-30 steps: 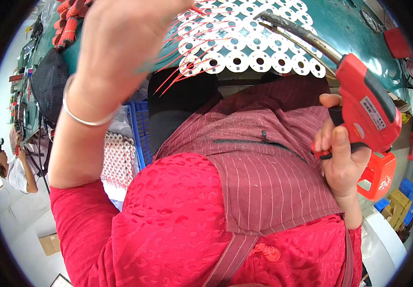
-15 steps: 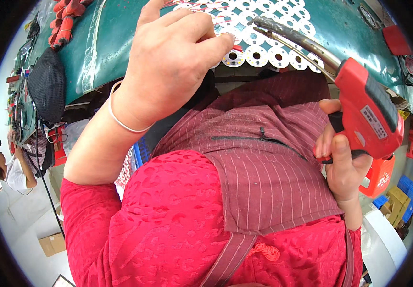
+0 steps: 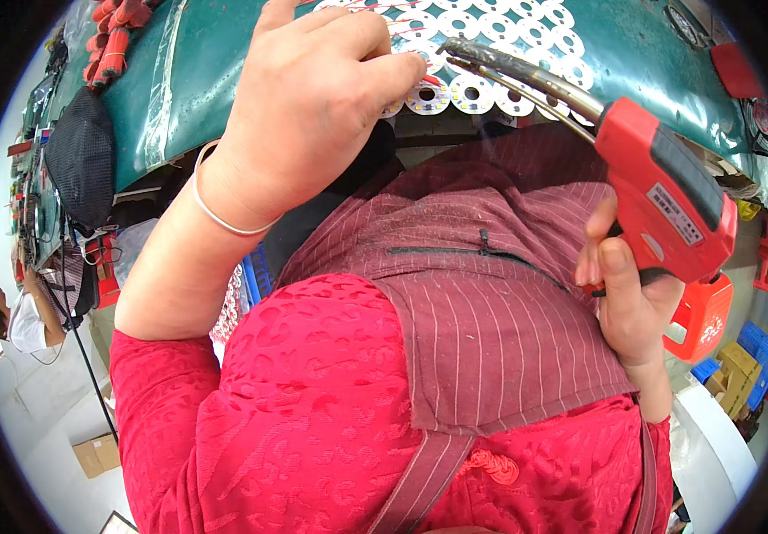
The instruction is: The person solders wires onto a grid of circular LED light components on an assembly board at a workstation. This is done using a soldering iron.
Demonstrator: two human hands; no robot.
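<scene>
Right hand [image 3: 624,289] wraps the red soldering gun [image 3: 642,182]; left hand [image 3: 317,102] pinches a red wire [image 3: 433,80] above white discs [image 3: 471,93] on the green tabletop [image 3: 215,80]. If the gun's tip [image 3: 464,49] drifts, it could burn those nearby fingertips; loose pinching might misplace the wire!

Left hand [image 3: 317,98]: back to the view, finger and thumb bent together, perhaps pinching; left forearm [image 3: 184,262] angled below the grip. Right hand [image 3: 629,289]: closed, thumb upright beside curled fingers, right forearm [image 3: 658,396] beneath.

a green table [image 3: 215,80] bears white discs [image 3: 485,94], red bundles [image 3: 113,53].
</scene>
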